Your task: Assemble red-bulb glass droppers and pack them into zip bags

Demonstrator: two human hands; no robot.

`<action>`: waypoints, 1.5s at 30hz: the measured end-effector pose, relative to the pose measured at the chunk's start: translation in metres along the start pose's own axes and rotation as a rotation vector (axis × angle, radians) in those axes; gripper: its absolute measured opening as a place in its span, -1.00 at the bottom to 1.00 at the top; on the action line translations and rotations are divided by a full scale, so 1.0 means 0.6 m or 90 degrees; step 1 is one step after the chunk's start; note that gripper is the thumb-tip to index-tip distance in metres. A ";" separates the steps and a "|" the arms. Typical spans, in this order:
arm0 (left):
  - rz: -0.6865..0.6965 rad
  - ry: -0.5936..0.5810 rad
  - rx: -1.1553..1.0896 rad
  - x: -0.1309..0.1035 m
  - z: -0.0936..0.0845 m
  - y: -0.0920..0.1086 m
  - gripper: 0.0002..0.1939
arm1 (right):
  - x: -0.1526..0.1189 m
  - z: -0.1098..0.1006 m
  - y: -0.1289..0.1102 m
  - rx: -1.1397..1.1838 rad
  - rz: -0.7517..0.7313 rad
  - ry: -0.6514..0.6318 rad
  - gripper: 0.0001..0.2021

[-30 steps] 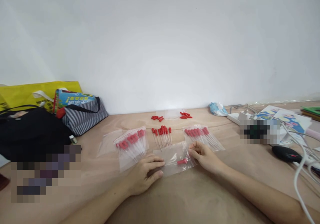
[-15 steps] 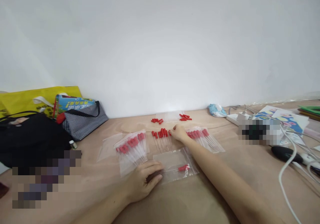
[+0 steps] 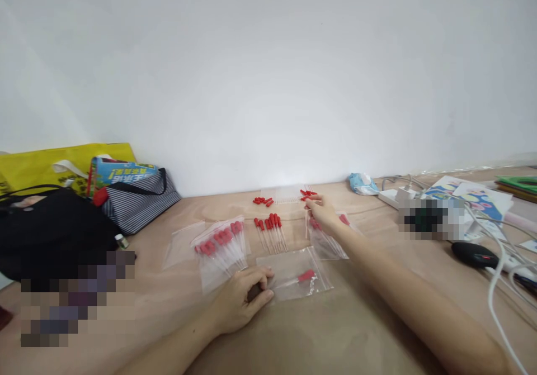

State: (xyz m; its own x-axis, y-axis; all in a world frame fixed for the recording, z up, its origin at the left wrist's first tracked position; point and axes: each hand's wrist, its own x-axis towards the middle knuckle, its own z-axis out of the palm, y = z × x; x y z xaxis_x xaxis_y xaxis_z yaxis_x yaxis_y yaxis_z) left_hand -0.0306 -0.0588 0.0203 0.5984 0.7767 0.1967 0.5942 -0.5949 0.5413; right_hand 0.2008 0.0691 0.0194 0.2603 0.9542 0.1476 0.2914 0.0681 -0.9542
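Note:
My left hand (image 3: pixel 245 299) rests at the left edge of a clear zip bag (image 3: pixel 285 291), its bent fingers and thumb apart and nothing gripped. Inside that bag lies a red-topped dropper (image 3: pixel 306 275). Farther right, my right hand (image 3: pixel 321 210) pinches a dropper whose thin pale tube (image 3: pixel 307 229) hangs below the fingertips, above a bag of droppers (image 3: pixel 329 246). Several loose droppers (image 3: pixel 273 224) fan out in the middle. Another filled bag (image 3: pixel 220 246) lies left of them. Small red bulbs form two groups (image 3: pixel 263 201) (image 3: pixel 308 192) at the back, one close to my right fingertips.
Yellow (image 3: pixel 71 160), striped (image 3: pixel 145 199) and black (image 3: pixel 59 229) bags sit at the left, near a small bottle (image 3: pixel 121 241). A blue-white packet (image 3: pixel 363 184) lies by the wall. White cables (image 3: pixel 495 291), a power strip (image 3: pixel 390 198) and printed papers (image 3: pixel 482 196) occupy the right.
My right hand has moved right and slightly back from the loose droppers, carrying one away. The right bag of droppers has shifted left. My left hand stays nearly in place.

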 end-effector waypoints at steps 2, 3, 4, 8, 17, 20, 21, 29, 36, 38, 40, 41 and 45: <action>-0.003 -0.003 0.002 0.000 0.000 0.000 -0.86 | -0.017 -0.037 0.014 0.038 -0.011 0.032 -0.67; -0.003 -0.004 0.003 0.000 0.000 0.000 -0.86 | -0.028 -0.053 0.024 0.058 -0.021 0.046 -0.63; -0.002 -0.003 0.005 0.000 0.000 0.000 -0.87 | -0.040 -0.066 0.034 0.116 -0.052 0.054 -0.60; 0.014 -0.001 0.005 0.000 0.001 -0.001 -0.94 | -0.082 -0.089 0.066 0.219 -0.054 0.103 -0.55; 0.039 -0.011 0.031 0.001 0.004 -0.010 -0.78 | -0.133 -0.067 0.060 0.348 0.086 0.055 -0.63; 0.038 -0.015 0.036 0.002 0.005 -0.010 -0.77 | -0.147 -0.063 0.057 0.384 0.116 0.030 -0.66; 0.037 -0.020 0.038 0.002 0.005 -0.009 -0.77 | -0.152 -0.062 0.057 0.391 0.124 0.014 -0.66; -0.032 -0.034 0.072 0.000 0.002 -0.008 -0.66 | -0.180 -0.069 0.041 0.264 0.091 -0.268 -0.64; -0.029 -0.036 0.051 0.002 -0.001 -0.004 -0.65 | -0.169 -0.064 0.046 0.111 0.052 -0.412 -0.57; -0.028 -0.040 0.053 0.004 -0.002 -0.002 -0.65 | -0.166 -0.063 0.049 0.084 0.053 -0.418 -0.56; -0.028 -0.044 0.055 0.004 -0.002 -0.001 -0.66 | -0.163 -0.060 0.052 0.075 0.055 -0.397 -0.59; -0.027 -0.046 0.056 0.005 -0.003 0.000 -0.66 | -0.162 -0.058 0.053 0.072 0.046 -0.384 -0.63; -0.027 -0.050 0.066 0.005 -0.002 0.000 -0.65 | -0.162 -0.052 0.062 0.037 -0.037 -0.390 -0.65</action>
State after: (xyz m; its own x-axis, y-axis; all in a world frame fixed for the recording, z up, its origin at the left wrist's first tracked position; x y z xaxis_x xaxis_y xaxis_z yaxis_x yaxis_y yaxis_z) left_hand -0.0296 -0.0560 0.0220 0.6096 0.7851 0.1094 0.6692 -0.5837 0.4600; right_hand 0.2148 -0.0302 -0.0223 -0.3355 0.9412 0.0397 0.2342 0.1241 -0.9642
